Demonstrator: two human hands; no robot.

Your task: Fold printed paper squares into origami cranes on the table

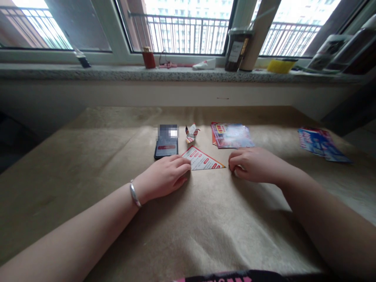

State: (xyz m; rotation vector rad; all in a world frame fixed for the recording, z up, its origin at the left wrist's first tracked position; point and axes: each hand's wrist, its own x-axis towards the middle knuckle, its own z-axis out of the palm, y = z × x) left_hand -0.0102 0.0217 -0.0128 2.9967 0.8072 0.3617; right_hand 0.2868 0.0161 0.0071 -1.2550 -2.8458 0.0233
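Note:
A printed paper folded into a triangle (204,159) lies flat on the tan cloth-covered table (205,227). My left hand (164,176), with a silver bangle at the wrist, rests on the table with its fingertips pressed on the triangle's left corner. My right hand (252,164) lies just right of the triangle's right tip, its fingers curled under and apparently holding nothing. A small crumpled folded paper figure (191,133) stands behind the triangle. A dark phone (167,145) lies face up to its left.
A stack of colourful flyers (230,136) lies behind my right hand, and more flyers (321,145) lie at the far right. The stone windowsill (117,73) carries a red container (149,58), a dark jar (236,50), a yellow object (280,65) and other items.

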